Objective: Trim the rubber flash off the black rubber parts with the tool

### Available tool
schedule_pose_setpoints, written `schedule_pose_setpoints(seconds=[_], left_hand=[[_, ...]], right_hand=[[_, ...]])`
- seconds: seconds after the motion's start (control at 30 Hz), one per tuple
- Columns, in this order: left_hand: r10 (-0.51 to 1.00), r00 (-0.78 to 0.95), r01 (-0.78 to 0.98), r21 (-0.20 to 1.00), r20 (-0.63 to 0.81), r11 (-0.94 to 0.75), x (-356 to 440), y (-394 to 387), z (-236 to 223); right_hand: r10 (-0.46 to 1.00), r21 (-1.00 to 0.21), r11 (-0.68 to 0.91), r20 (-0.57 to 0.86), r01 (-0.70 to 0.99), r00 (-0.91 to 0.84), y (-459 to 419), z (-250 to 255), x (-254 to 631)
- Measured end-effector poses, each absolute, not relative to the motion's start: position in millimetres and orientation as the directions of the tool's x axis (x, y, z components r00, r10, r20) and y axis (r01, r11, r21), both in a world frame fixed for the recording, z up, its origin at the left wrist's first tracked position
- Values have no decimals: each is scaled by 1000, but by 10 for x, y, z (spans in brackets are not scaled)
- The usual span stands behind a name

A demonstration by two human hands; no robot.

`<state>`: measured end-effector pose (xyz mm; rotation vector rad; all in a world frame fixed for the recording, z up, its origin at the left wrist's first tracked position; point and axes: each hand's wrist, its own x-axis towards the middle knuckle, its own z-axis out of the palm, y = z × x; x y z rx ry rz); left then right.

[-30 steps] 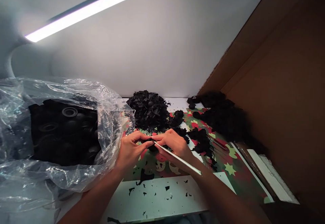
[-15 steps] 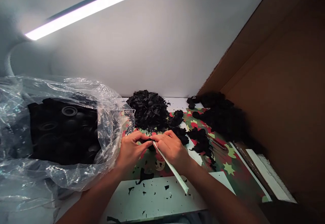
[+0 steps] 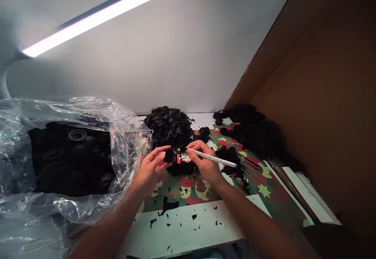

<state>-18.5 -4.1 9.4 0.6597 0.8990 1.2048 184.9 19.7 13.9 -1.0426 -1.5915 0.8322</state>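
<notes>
Hands slightly apart, the left (image 3: pixel 161 158) pinching a round black part (image 3: pixel 169 156), the right (image 3: pixel 194 152) closed on a white stick (image 3: pixel 216 158), black scraps (image 3: pixel 168 125) heaped beyond.

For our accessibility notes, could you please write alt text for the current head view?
A left hand holds a small round black part, while the right hand grips a thin white tool. A heap of black scraps lies beyond; an open clear bag of black parts is at left.
</notes>
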Motion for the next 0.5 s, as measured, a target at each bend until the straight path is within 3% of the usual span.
schedule_pose_setpoints(seconds=[0.17, 0.37, 0.5], left_hand=[[948, 151, -589, 745, -280, 314, -182, -24, 63], [964, 91, -581, 773, -249, 254, -153, -30, 63], [980, 70, -427, 882, -188, 200, -165, -59, 36]], right_hand=[[936, -928, 346, 331, 139, -124, 200, 84, 1838], [908, -973, 197, 227, -120, -352, 147, 165, 1783], [860, -973, 230, 201, 5, -470, 167, 132, 1788]])
